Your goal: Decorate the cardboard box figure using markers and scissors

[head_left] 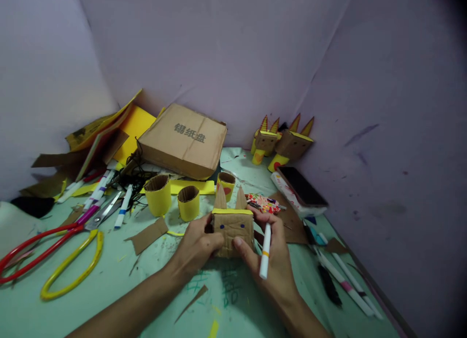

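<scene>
While your left hand [197, 245] grips the left side of the cardboard animal head [233, 226], your right hand [272, 260] pinches its right edge with the thumb and holds a white marker [265, 250] upright in curled fingers. It sits near the table's [109, 289] front edge. Behind, near the back edge, a cardboard box [182, 141] reads 锡纸盘.

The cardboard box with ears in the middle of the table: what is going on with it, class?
A person holds the small cardboard box with two pointed ears in both hands. The left hand grips its left side; the right hand steadies the right side and also holds a white marker. Yellow-wrapped tubes stand just behind it, scissors lie to the left, and two finished figures stand by the wall.
</scene>
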